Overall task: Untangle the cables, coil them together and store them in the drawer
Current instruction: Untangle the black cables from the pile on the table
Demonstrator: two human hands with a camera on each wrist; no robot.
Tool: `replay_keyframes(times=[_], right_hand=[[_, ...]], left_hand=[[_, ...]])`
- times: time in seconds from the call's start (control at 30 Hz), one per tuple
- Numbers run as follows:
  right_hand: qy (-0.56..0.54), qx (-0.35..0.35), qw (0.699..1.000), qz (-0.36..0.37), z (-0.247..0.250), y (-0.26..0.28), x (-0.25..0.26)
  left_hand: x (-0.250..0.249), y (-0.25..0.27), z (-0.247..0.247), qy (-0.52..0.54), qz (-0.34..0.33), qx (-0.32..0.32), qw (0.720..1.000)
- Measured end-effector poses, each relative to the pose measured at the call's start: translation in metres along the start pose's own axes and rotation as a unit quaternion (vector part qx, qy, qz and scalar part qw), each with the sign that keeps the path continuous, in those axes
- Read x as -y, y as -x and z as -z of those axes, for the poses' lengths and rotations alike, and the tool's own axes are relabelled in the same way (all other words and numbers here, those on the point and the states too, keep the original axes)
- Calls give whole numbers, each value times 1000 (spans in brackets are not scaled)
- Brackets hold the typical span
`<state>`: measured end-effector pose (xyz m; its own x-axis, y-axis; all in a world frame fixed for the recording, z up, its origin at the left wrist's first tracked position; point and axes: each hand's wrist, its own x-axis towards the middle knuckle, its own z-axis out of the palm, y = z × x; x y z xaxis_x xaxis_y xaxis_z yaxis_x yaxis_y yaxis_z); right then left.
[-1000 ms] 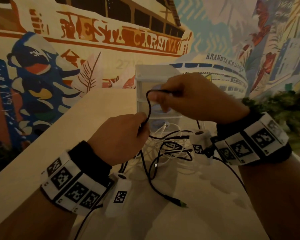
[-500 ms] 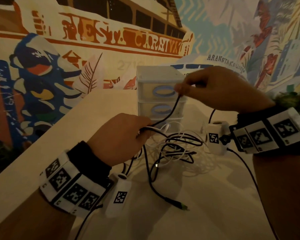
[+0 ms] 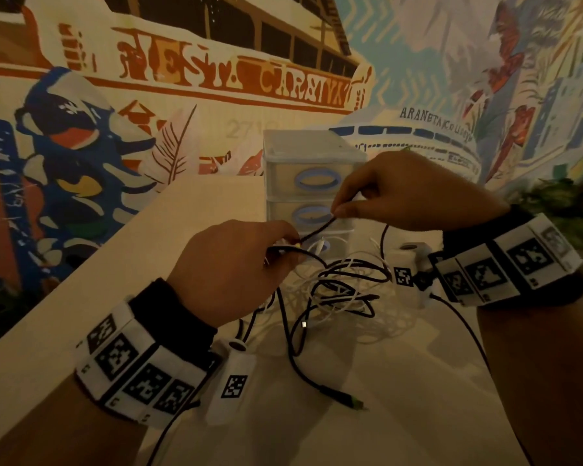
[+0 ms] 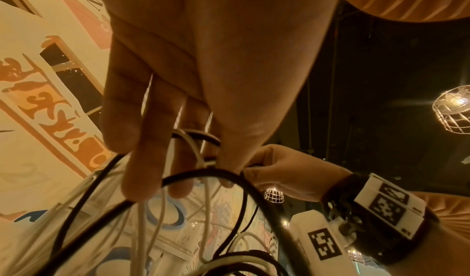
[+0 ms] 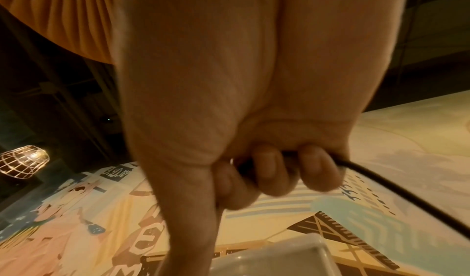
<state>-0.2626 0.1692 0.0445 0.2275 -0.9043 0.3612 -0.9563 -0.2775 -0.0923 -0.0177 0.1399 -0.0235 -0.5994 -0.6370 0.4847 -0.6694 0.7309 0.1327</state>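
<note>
A tangle of black and white cables [image 3: 340, 290] lies on the pale table [image 3: 196, 210] in front of a small plastic drawer unit [image 3: 303, 153]. My left hand [image 3: 288, 242] holds loops of black and white cable [image 4: 195, 139] above the tangle. My right hand [image 3: 339, 210] is just up and to the right of it, in front of the middle drawer. It pinches a black cable [image 3: 317, 230] that runs short and straight between the hands. The right fingers curl round this black cable [image 5: 381, 182]. One black plug end [image 3: 354, 403] lies loose near me.
The drawer unit has three shut drawers with blue oval handles [image 3: 317, 179]. It stands against a painted mural wall [image 3: 182, 79]. Green plants [image 3: 566, 206] sit at the right. Black leads from the wrist cameras trail over the table [image 3: 461, 334].
My right hand drew the black cable up and to the right, then came down towards the left hand, so the stretch between them is shorter. The left hand stayed put.
</note>
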Motion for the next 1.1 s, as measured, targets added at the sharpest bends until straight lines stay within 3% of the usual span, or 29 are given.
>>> replay_keyframes(times=[0.13,0.2,0.3,0.43,0.53,0.87,0.97,1.1], right_hand=[[-3,-137,990,-11,7,1,-2],[-16,-170,985,-6,10,2,3],[-43,-156,986,36,11,3,17],[-85,-137,981,111,7,1,35],[-107,-128,977,131,5,0,35],[-49,-120,991,-43,3,3,-52],[-45,-100,987,-114,3,8,-73],[-114,-14,975,-191,2,20,-86]], left_hand=[[-4,3,3,3,-11,-24,1000],[-4,4,5,14,-6,-18,1000],[-6,4,7,55,6,4,998],[-9,1,6,46,-23,-46,998],[-4,-1,5,64,-4,-50,997],[-2,-3,15,125,33,-226,966],[1,-4,19,146,38,-249,957],[1,-4,18,132,46,-232,963]])
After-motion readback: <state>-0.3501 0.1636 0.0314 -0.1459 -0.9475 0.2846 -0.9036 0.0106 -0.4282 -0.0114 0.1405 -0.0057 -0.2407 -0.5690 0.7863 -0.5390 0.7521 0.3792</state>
